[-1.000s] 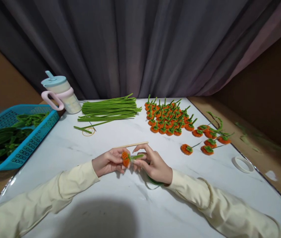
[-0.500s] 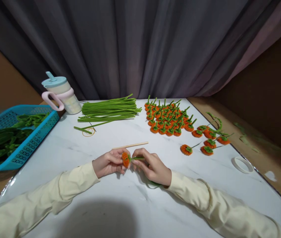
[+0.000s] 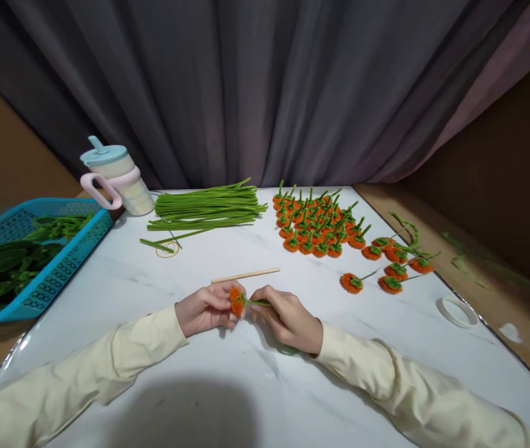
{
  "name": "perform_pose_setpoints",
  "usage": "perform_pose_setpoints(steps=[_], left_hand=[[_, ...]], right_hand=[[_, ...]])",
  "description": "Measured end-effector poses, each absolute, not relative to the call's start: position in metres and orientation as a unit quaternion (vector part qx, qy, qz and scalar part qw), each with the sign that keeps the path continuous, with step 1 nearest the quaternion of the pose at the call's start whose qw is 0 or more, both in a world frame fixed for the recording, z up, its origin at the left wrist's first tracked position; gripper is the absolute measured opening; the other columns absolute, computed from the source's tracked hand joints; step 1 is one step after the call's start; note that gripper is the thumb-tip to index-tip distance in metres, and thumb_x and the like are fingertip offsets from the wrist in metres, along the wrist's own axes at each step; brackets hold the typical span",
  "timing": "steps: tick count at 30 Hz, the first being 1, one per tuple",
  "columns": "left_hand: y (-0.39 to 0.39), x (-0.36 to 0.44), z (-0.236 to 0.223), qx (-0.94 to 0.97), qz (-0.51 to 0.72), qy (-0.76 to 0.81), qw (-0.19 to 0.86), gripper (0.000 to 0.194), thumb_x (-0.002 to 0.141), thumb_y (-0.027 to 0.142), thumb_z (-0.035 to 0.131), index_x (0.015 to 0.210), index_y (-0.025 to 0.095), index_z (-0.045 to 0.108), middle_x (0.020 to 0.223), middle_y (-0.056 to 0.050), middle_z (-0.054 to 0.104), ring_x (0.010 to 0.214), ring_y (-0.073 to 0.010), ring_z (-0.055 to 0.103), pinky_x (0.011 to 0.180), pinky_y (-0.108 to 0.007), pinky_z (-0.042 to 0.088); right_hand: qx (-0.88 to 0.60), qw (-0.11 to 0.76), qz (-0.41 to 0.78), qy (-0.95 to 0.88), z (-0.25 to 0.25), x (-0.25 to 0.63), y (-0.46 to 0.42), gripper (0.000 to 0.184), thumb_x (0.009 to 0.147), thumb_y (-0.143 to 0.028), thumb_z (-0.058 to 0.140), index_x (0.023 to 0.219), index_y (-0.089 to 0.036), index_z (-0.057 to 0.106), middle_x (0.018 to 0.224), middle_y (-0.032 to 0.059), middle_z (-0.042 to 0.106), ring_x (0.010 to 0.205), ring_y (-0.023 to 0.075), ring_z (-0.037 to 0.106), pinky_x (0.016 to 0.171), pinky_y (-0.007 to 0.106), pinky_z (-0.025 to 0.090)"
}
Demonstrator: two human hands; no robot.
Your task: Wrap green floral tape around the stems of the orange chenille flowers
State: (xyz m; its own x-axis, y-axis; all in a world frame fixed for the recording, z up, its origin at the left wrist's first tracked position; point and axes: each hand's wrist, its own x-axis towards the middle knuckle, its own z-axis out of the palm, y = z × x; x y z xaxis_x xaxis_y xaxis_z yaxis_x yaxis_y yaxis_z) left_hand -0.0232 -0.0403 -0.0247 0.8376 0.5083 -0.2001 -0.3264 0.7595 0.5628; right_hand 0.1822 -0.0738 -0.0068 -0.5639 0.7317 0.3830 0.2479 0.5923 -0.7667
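My left hand (image 3: 207, 307) pinches a small orange pipe-cleaner persimmon (image 3: 236, 302) with a green top. Its green stem (image 3: 259, 302) points right, and my right hand (image 3: 288, 317) is closed on it with thumb and forefinger. Both hands are just above the table, near its middle. A thin wooden stick (image 3: 246, 275) lies right behind them. To the right rests a loose orange persimmon (image 3: 351, 282) with a thin wire stem. Beyond it stands a dense group of finished-looking orange persimmons (image 3: 314, 227), their green stems upward.
Green pipe cleaners (image 3: 206, 206) lie in a bundle at the back. A blue basket (image 3: 35, 292) at left holds green leaf pieces. Behind it stands a tumbler (image 3: 127, 180) with a pink handle. A white tape roll (image 3: 457, 312) lies near the table's right edge; a dark curtain (image 3: 246, 93) hangs behind.
My right hand has shifted very slightly at the stem, its fingers a little differently bent. The persimmon stays in my left hand, and everything else lies as before.
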Motion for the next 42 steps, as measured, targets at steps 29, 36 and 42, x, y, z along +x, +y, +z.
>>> perform_pose_setpoints(steps=[29, 36, 42], left_hand=[[-0.022, -0.037, 0.023, 0.611, 0.181, 0.262, 0.725, 0.039, 0.076, 0.023, 0.060, 0.113, 0.017, 0.050, 0.110, -0.010, 0.058, 0.101, -0.0232, 0.057, 0.083, -0.036, 0.048], [-0.034, -0.029, 0.051, 0.878, 0.144, 0.174, 0.422, 0.016, 0.083, 0.020, 0.060, 0.099, 0.015, 0.059, 0.094, -0.008, 0.062, 0.087, -0.0165, 0.058, 0.081, -0.025, 0.045], [-0.041, -0.024, 0.045, 0.879, 0.186, 0.157, 0.410, 0.008, 0.084, 0.019, 0.060, 0.087, 0.012, 0.063, 0.084, -0.009, 0.065, 0.077, -0.0144, 0.060, 0.073, -0.022, 0.047]], right_hand=[[-0.364, 0.381, 0.502, -0.686, -0.002, 0.180, -0.070, 0.017, 0.085, -0.029, 0.055, 0.074, -0.016, 0.054, 0.058, 0.0016, 0.062, 0.046, 0.0109, 0.053, 0.048, 0.023, 0.043], [-0.236, 0.345, 0.790, -0.449, 0.007, 0.176, -0.066, 0.027, 0.069, -0.028, 0.075, 0.066, -0.013, 0.052, 0.059, 0.0052, 0.068, 0.043, 0.0126, 0.059, 0.047, 0.024, 0.047], [-0.180, 0.302, 0.834, -0.425, -0.002, 0.176, -0.066, 0.021, 0.070, -0.022, 0.074, 0.069, -0.011, 0.056, 0.060, 0.0065, 0.070, 0.043, 0.0124, 0.060, 0.045, 0.021, 0.047]])
